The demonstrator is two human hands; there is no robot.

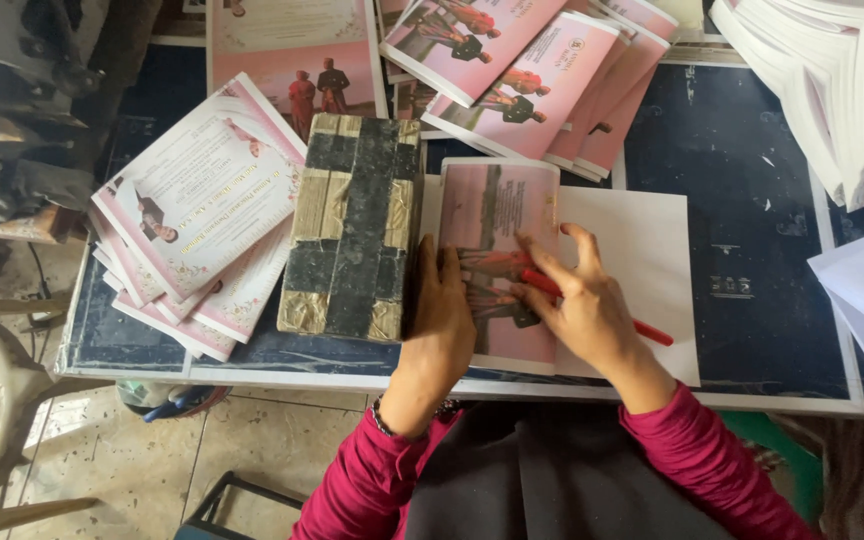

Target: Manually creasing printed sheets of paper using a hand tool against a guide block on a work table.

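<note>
Soft, even daylight lit the scene, shadows were faint, pale glare washed the white paper stacks far right, and edges bent slightly.

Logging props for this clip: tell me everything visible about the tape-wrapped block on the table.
The block is a thick rectangular slab wrapped in brownish-gold tape with black tape strips crossing it lengthwise and across, worn and scuffed. It lies flat on the dark blue table, its left edge over a fanned stack of pink booklets. The left hand presses against its right side.
</note>
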